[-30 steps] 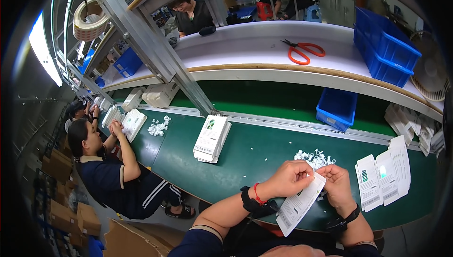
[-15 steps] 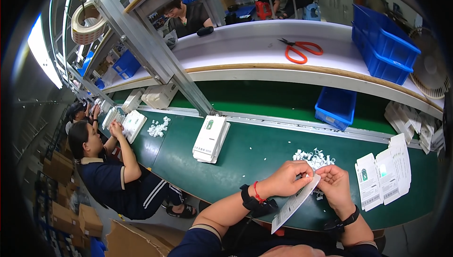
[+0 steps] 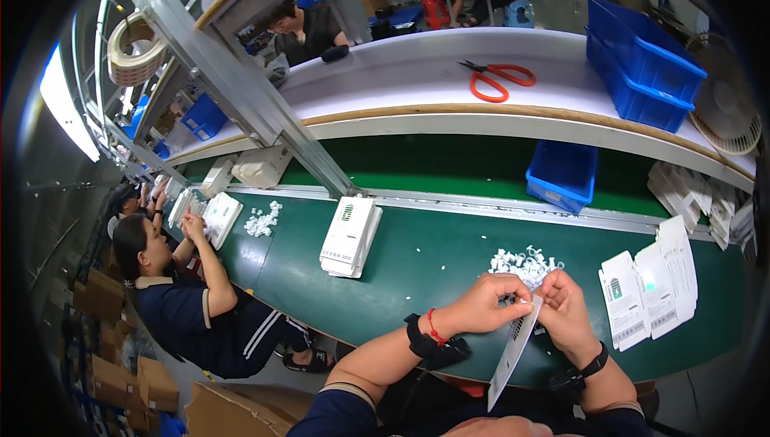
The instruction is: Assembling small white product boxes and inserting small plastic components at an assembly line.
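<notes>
Between my two hands a flat white printed card hangs at a slant over the table's near edge. My left hand pinches its upper end, thumb and forefinger together. On the other side of that same end, the fingers of my right hand are closed against it. Whatever small piece may sit between the fingertips is hidden. Just beyond my hands lies a heap of small white plastic clips. To the right, several white printed cards are fanned out, and a neat stack of such cards stands left of centre.
The green table runs below a white shelf holding red-handled scissors and stacked blue bins. A blue bin sits under the shelf. A metal post rises at left. A co-worker sits on the left.
The card has swung to hang more steeply, with its lower end moved right. Both hands stay at its upper end. The whole view has shifted slightly.
</notes>
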Action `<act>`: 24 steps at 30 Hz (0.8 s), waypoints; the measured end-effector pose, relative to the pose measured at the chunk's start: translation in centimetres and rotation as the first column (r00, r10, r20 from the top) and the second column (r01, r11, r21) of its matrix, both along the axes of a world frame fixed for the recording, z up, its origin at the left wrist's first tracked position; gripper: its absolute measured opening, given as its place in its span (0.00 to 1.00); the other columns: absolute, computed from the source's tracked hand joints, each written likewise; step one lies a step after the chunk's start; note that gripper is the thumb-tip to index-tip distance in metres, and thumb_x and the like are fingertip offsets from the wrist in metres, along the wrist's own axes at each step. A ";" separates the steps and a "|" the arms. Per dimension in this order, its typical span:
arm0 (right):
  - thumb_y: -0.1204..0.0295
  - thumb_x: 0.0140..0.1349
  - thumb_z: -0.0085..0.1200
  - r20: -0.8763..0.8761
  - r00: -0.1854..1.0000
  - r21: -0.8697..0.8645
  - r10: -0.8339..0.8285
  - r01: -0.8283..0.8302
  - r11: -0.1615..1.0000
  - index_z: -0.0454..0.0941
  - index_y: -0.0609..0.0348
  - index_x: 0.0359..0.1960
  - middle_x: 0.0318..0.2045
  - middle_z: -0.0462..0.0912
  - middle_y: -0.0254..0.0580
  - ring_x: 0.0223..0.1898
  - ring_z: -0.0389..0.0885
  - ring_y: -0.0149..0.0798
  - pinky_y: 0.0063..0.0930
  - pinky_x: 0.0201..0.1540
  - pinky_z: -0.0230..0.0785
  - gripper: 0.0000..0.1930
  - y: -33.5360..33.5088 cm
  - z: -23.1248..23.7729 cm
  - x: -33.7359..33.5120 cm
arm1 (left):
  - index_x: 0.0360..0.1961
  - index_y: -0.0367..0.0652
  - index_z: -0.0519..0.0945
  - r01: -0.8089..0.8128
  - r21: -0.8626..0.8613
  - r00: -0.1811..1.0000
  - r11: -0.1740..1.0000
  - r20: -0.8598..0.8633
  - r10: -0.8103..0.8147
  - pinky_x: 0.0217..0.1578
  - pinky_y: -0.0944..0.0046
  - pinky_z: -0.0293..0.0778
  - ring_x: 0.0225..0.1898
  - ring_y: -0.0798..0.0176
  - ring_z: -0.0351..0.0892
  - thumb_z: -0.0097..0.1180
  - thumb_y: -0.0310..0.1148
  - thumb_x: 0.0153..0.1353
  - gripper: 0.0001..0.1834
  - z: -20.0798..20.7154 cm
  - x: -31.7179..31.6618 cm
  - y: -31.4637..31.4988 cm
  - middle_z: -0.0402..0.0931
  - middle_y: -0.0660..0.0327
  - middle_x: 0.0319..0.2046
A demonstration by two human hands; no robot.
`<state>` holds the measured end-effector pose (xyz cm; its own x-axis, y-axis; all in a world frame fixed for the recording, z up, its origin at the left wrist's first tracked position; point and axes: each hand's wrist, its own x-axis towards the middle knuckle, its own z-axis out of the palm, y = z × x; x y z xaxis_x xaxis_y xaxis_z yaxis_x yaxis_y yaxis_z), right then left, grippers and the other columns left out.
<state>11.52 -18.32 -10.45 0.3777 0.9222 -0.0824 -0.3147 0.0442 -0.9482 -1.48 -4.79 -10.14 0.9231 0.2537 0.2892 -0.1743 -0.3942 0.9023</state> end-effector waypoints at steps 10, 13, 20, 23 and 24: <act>0.86 0.57 0.50 0.001 0.999 0.136 0.051 -0.051 0.989 0.61 0.56 0.32 0.29 0.73 0.31 0.33 0.72 0.21 0.16 0.35 0.65 0.12 0.9 0.8 0.5 | 0.42 0.37 0.75 0.022 -0.112 0.999 0.993 -0.045 -0.027 0.45 0.65 0.73 0.42 0.66 0.75 0.66 0.26 0.50 0.18 0.2 0.0 1.1 0.75 0.60 0.40; 0.85 0.57 0.50 -0.028 0.997 0.131 0.070 -0.066 0.989 0.60 0.55 0.31 0.29 0.72 0.30 0.33 0.71 0.20 0.16 0.35 0.65 0.12 0.7 0.7 0.7 | 0.50 0.37 0.72 -0.001 -0.136 1.000 0.991 0.005 0.002 0.47 0.64 0.72 0.49 0.65 0.71 0.66 0.26 0.51 0.25 0.4 0.3 0.8 0.70 0.60 0.47; 0.86 0.57 0.47 -0.053 0.995 0.152 0.090 -0.081 0.985 0.59 0.54 0.30 0.29 0.71 0.30 0.33 0.70 0.20 0.15 0.35 0.64 0.12 0.4 0.6 0.5 | 0.57 0.37 0.67 0.135 -0.403 0.981 0.905 -0.076 -0.180 0.49 0.64 0.72 0.54 0.63 0.67 0.64 0.20 0.52 0.31 0.3 -0.1 0.1 0.65 0.60 0.51; 0.87 0.56 0.47 -0.093 0.990 0.132 0.101 -0.089 0.987 0.60 0.54 0.30 0.29 0.71 0.30 0.33 0.70 0.19 0.15 0.34 0.63 0.12 0.4 0.7 0.6 | 0.57 0.37 0.68 0.140 -0.427 0.983 0.893 -0.051 -0.179 0.51 0.62 0.72 0.55 0.63 0.67 0.63 0.19 0.52 0.30 0.1 0.0 0.0 0.65 0.60 0.50; 0.87 0.55 0.46 -0.125 0.987 0.112 0.105 -0.092 0.990 0.60 0.54 0.30 0.29 0.71 0.30 0.32 0.69 0.19 0.15 0.33 0.63 0.12 0.4 0.8 0.6 | 0.57 0.36 0.68 0.138 -0.433 0.983 0.891 -0.051 -0.177 0.52 0.61 0.72 0.55 0.63 0.67 0.62 0.18 0.52 0.29 0.1 0.0 0.0 0.65 0.60 0.50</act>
